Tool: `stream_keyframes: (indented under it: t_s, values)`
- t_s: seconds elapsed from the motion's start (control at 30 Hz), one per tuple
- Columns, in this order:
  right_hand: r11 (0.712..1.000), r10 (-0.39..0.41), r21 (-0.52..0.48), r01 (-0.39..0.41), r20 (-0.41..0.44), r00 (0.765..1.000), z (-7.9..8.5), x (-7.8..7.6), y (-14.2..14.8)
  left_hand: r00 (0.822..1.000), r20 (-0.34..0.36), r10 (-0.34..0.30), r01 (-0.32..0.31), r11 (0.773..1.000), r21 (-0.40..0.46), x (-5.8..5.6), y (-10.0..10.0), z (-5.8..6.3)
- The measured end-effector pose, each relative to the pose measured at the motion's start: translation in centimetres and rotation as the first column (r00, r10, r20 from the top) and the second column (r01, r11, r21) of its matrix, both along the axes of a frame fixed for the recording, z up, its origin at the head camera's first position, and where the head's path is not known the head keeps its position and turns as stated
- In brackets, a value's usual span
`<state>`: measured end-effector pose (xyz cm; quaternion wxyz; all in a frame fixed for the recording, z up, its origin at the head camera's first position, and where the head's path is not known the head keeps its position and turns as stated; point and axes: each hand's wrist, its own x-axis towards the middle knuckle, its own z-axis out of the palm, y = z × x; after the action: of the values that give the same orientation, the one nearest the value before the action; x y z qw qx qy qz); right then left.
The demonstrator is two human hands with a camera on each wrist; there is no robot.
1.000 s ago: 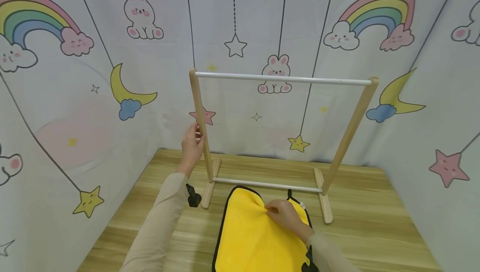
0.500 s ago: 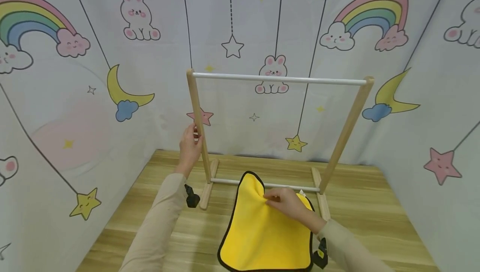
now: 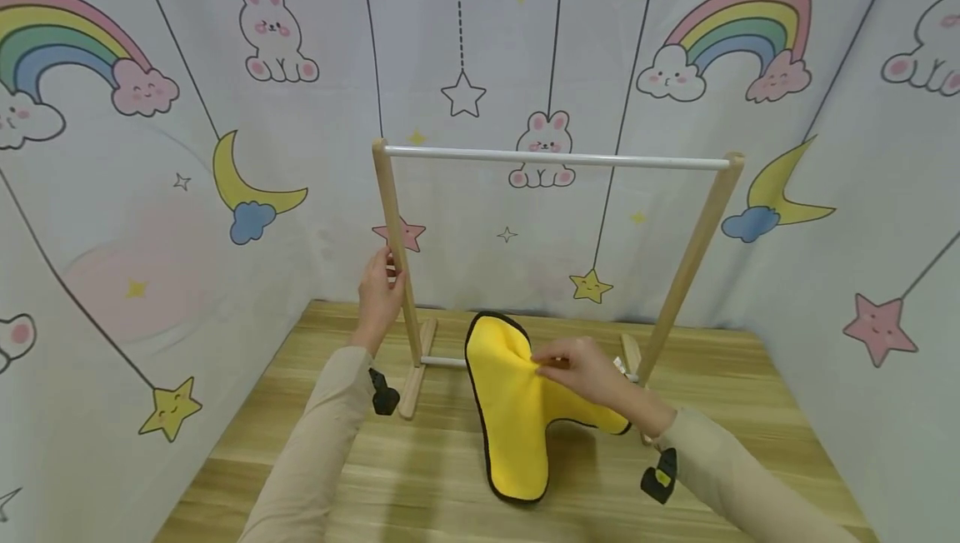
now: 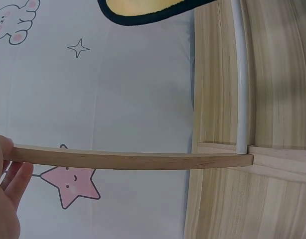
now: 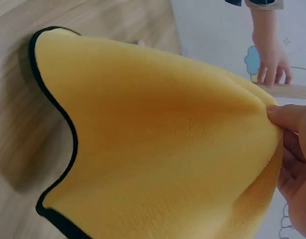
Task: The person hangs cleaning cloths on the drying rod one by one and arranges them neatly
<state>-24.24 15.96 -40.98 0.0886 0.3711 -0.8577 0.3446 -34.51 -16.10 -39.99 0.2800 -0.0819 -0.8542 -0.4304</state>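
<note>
My right hand (image 3: 592,372) pinches a yellow cloth (image 3: 513,418) with black edging near its middle, thumb and fingertips bunching the fabric. The cloth hangs in folds above the tabletop, in front of the rack's lower white bar (image 3: 444,361). In the right wrist view, its soft yellow face (image 5: 158,124) spreads down from the pinched spot. My left hand (image 3: 381,289) holds the left wooden post (image 3: 392,201) of a small hanging rack. Thumb and fingers lie on either side of that post (image 4: 128,159) in the left wrist view. Across the rack's top runs a white rail (image 3: 555,157).
The rack stands on wooden feet (image 3: 412,389) at the back of a wood-grain table (image 3: 300,410). White curtains (image 3: 322,151) with printed rabbits, rainbows and stars surround it. Its right post (image 3: 693,268) rises beyond my right hand.
My right hand has lifted the cloth up and toward the rack; its lower edge has come off the table and folded inward. My left hand stays on the post.
</note>
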Motion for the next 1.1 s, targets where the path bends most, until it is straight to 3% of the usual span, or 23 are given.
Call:
stream_keyframes:
  t_s: [0.27,0.47,0.7,1.1]
  values:
    - [0.999,-0.001,0.036,0.0,0.009,1.0,3.7,-0.7,0.3,1.0,0.007,0.003,-0.003,1.0,0.001,-0.1,-0.1,0.0]
    - [0.998,-0.013,0.065,0.021,-0.115,0.993,6.6,-1.1,0.5,1.0,-0.015,0.011,-0.011,1.0,-0.016,-0.1,-0.1,-0.1]
    - [0.999,-0.034,0.036,0.039,-0.15,0.988,9.2,-1.5,0.9,0.999,-0.033,0.001,-0.002,1.0,-0.019,0.1,0.1,0.1]
    - [1.0,-0.028,0.002,0.029,-0.292,0.956,12.9,-2.4,1.3,0.999,-0.04,-0.004,0.003,1.0,-0.022,0.2,0.1,0.1]
